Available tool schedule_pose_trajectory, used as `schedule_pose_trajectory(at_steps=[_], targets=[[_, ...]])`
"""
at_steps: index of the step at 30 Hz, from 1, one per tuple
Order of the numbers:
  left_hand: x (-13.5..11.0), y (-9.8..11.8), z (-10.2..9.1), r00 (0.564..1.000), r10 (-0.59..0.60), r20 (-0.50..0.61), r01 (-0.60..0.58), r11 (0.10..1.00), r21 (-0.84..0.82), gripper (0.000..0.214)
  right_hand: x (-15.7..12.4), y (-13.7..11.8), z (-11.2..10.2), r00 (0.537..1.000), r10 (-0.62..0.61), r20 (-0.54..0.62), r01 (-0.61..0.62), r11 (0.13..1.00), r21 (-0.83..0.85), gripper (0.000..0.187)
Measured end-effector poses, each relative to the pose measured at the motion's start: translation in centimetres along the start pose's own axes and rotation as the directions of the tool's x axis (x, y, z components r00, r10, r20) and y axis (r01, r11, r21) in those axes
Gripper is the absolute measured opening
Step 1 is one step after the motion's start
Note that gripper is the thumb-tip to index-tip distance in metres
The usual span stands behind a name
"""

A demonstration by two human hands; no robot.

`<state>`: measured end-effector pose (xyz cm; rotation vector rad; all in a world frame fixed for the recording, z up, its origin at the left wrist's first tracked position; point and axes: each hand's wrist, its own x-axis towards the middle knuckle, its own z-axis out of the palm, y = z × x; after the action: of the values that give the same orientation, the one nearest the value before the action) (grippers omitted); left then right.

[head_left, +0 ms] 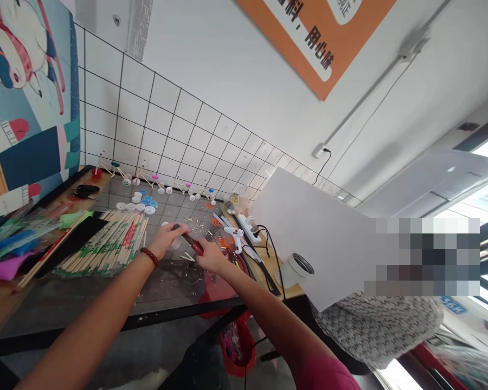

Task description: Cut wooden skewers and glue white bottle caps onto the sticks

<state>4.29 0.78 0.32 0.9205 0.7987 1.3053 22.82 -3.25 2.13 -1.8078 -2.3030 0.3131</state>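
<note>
While the right hand (211, 257) clenches a red-handled tool (196, 247) above the worktop (106, 314), its long axis slants with the dark tip pointing up-left toward the tiled wall (166, 130), the left hand (169, 237) closes around that tip end.

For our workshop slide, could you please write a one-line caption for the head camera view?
Left hand and right hand hold a red-handled tool beside bundled wooden chopsticks and stick-and-bottle-cap models.
</note>
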Motion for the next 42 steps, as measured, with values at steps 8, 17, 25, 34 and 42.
schedule_pose_trajectory(at_steps=[8,17,25,34,42], targets=[[0.5,0.8,-0.9,0.997,0.052,0.052,-0.061,0.979,0.196,0.038,0.3,-0.6,-2.5,1.0,0.002,0.006,0.0,0.972,-0.234,0.028],[0.7,-0.1,-1.1,0.985,0.172,0.027,-0.171,0.927,0.334,0.033,1.2,-0.2,-0.7,0.995,0.092,-0.026,-0.096,0.971,-0.22,0.034],[1.5,-1.9,-1.7,0.983,0.183,0.009,-0.165,0.862,0.479,0.028,2.0,1.3,0.8,0.998,0.062,0.033,-0.054,0.979,-0.196,0.03],[1.7,-2.5,-2.0,0.985,0.172,-0.002,-0.142,0.816,0.56,0.034,2.2,1.5,1.7,0.997,0.05,0.05,-0.034,0.958,-0.285,0.034],[2.0,-2.2,-1.9,0.978,0.209,0.012,-0.186,0.839,0.511,0.054,3.0,1.9,0.3,0.996,0.07,0.053,-0.053,0.96,-0.275,0.034]])
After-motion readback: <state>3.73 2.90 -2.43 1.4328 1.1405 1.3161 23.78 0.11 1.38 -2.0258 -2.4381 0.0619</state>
